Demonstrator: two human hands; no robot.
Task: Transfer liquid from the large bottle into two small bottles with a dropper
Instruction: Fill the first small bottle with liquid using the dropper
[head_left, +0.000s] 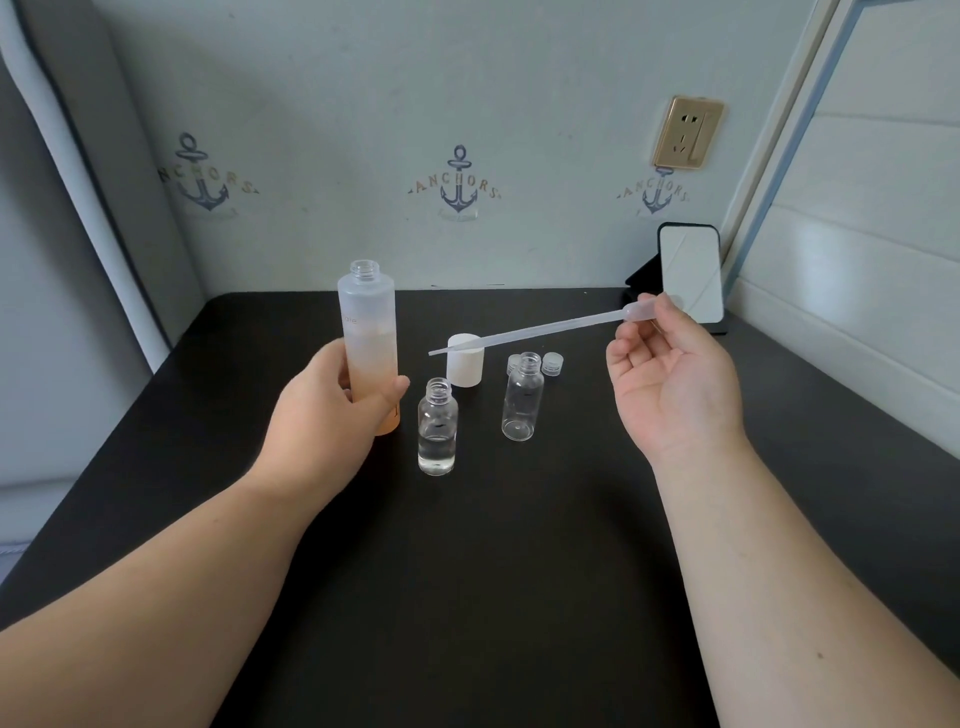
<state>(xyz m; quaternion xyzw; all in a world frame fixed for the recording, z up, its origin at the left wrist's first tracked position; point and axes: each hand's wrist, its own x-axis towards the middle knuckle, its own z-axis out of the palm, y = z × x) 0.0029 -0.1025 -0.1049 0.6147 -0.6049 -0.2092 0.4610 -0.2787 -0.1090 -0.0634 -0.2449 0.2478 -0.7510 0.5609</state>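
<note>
My left hand (324, 402) grips the lower half of the tall frosted large bottle (368, 322), which stands upright and uncapped on the black table (519, 571). My right hand (670, 374) pinches the bulb of a clear plastic dropper (524, 331), held nearly level with its tip pointing left above the white cap (466, 368). Two small clear bottles stand open between my hands. The left small bottle (437, 428) holds some clear liquid at its bottom. The right small bottle (522, 405) looks empty.
Small clear caps (552, 362) lie behind the right small bottle. A phone (690, 275) leans on a black stand at the table's back right corner. A wall with anchor prints and a socket (687, 132) rises behind the table.
</note>
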